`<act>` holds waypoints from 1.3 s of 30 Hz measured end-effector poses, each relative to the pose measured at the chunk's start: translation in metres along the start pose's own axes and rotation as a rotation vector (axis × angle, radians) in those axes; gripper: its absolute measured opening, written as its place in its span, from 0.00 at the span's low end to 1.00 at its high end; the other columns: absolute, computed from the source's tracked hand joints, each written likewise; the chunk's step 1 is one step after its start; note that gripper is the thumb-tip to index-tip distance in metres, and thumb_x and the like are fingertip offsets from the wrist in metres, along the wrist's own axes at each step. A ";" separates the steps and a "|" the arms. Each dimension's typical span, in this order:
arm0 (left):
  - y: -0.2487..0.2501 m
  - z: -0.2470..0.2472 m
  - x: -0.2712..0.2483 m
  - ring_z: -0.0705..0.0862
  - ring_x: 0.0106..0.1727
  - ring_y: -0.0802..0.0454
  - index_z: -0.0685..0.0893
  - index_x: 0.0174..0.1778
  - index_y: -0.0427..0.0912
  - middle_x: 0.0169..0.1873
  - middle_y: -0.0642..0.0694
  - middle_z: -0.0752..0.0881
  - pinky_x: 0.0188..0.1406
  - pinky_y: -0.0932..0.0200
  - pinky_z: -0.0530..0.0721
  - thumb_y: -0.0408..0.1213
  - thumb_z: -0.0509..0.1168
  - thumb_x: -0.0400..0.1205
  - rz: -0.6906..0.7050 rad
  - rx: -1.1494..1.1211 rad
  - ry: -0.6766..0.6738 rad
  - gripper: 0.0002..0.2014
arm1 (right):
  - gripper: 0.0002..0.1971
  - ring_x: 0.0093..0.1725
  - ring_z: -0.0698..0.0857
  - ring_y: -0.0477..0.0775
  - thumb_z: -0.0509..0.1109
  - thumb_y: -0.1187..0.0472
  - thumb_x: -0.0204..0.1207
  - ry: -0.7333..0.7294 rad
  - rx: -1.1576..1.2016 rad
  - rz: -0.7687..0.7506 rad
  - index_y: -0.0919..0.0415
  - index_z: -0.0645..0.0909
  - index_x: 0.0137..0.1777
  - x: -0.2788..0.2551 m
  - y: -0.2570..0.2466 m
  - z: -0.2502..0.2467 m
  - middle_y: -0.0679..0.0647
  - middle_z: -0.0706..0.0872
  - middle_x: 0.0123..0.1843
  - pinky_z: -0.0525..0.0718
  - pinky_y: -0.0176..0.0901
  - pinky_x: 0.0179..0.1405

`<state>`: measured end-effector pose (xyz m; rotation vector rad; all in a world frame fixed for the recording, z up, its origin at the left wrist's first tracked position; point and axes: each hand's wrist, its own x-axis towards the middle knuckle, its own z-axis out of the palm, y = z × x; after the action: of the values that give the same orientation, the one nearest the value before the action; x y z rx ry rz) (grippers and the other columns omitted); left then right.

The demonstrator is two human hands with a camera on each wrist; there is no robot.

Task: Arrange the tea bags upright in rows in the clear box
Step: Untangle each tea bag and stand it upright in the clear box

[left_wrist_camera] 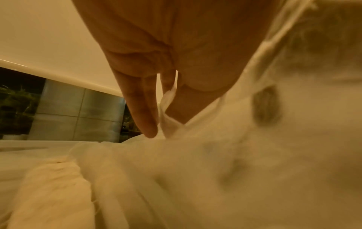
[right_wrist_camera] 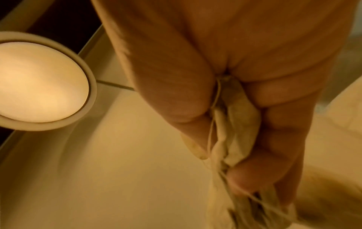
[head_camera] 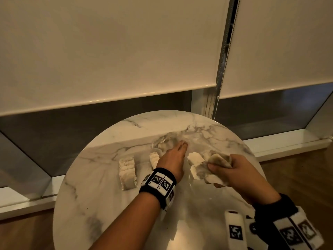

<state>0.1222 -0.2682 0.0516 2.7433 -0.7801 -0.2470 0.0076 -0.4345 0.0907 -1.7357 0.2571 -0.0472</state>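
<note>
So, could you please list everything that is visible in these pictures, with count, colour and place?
round table: one, white marble with grey veins, in front of the window.
row of tea bags: one, off-white, upright at the left of the table.
tea bags beside the wrist: a few, off-white, exact count hidden.
loose tea bags: a pile, off-white and brownish, between the hands.
clear box: walls too faint to place.
roller blinds: two, cream, lowered over the window.
bead chain: one, metallic, between the blinds.
floor: wooden, brown.
left hand: fingers straight, reaching forward over the table.
right hand: its grip closes on a bunch of tea bags.
</note>
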 end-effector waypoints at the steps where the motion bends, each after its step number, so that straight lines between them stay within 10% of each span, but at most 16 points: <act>1: 0.001 0.000 0.002 0.69 0.81 0.44 0.58 0.87 0.47 0.86 0.49 0.58 0.77 0.48 0.73 0.29 0.67 0.80 0.025 -0.005 -0.035 0.40 | 0.05 0.37 0.92 0.60 0.73 0.69 0.79 -0.015 0.041 0.004 0.65 0.91 0.46 -0.002 -0.005 -0.003 0.66 0.92 0.40 0.90 0.49 0.33; 6: -0.002 0.011 0.002 0.74 0.78 0.47 0.81 0.72 0.56 0.78 0.51 0.74 0.74 0.47 0.76 0.33 0.65 0.73 0.098 -0.188 -0.130 0.29 | 0.07 0.48 0.92 0.65 0.72 0.69 0.79 0.004 0.282 -0.005 0.67 0.89 0.54 -0.005 -0.018 -0.015 0.67 0.92 0.49 0.92 0.50 0.37; 12: 0.002 -0.003 -0.034 0.86 0.62 0.52 0.91 0.47 0.54 0.55 0.52 0.91 0.63 0.51 0.85 0.26 0.62 0.84 -0.067 -1.046 0.409 0.18 | 0.09 0.40 0.91 0.57 0.68 0.71 0.79 -0.068 0.529 -0.013 0.71 0.86 0.55 -0.009 -0.028 -0.007 0.65 0.92 0.47 0.88 0.41 0.29; 17: -0.002 -0.013 -0.062 0.87 0.42 0.47 0.94 0.36 0.48 0.37 0.48 0.90 0.52 0.46 0.82 0.50 0.57 0.88 -0.316 -1.688 0.132 0.23 | 0.12 0.40 0.87 0.55 0.69 0.66 0.76 -0.248 0.636 0.003 0.68 0.88 0.56 -0.010 -0.038 0.018 0.66 0.88 0.49 0.84 0.39 0.26; 24: -0.011 -0.002 -0.095 0.90 0.40 0.39 0.88 0.61 0.40 0.49 0.35 0.89 0.60 0.38 0.77 0.58 0.63 0.79 -0.428 -2.068 -0.032 0.27 | 0.15 0.43 0.89 0.56 0.68 0.67 0.79 -0.408 0.687 -0.017 0.71 0.84 0.63 -0.009 -0.045 0.059 0.67 0.89 0.54 0.84 0.39 0.27; 27: -0.017 -0.001 -0.109 0.89 0.47 0.35 0.85 0.68 0.42 0.58 0.34 0.88 0.63 0.35 0.79 0.58 0.59 0.82 -0.385 -2.334 -0.123 0.28 | 0.16 0.53 0.90 0.64 0.67 0.70 0.80 -0.413 0.674 -0.004 0.74 0.82 0.67 -0.008 -0.036 0.077 0.71 0.88 0.60 0.90 0.45 0.42; 31: -0.027 0.007 -0.123 0.86 0.58 0.32 0.86 0.69 0.41 0.67 0.33 0.85 0.58 0.33 0.83 0.61 0.56 0.83 -0.354 -2.409 -0.073 0.31 | 0.12 0.59 0.90 0.67 0.69 0.72 0.81 -0.352 0.496 -0.065 0.70 0.87 0.61 -0.010 -0.019 0.102 0.69 0.91 0.58 0.88 0.56 0.61; 35: -0.041 0.019 -0.138 0.89 0.53 0.34 0.87 0.66 0.39 0.63 0.33 0.87 0.52 0.39 0.86 0.55 0.54 0.85 -0.407 -2.406 0.056 0.28 | 0.07 0.52 0.90 0.72 0.73 0.68 0.80 -0.428 0.395 -0.032 0.67 0.89 0.56 -0.018 -0.006 0.125 0.72 0.91 0.53 0.85 0.71 0.58; 39: -0.051 0.029 -0.152 0.89 0.46 0.33 0.85 0.64 0.30 0.56 0.28 0.87 0.42 0.43 0.88 0.53 0.53 0.86 -0.347 -2.462 0.170 0.29 | 0.08 0.52 0.91 0.65 0.72 0.70 0.81 -0.560 0.418 0.022 0.68 0.88 0.57 -0.026 -0.001 0.140 0.68 0.92 0.53 0.89 0.55 0.53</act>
<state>0.0126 -0.1515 0.0218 0.4369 0.2616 -0.4840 0.0066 -0.2935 0.0686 -1.2675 -0.1412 0.3725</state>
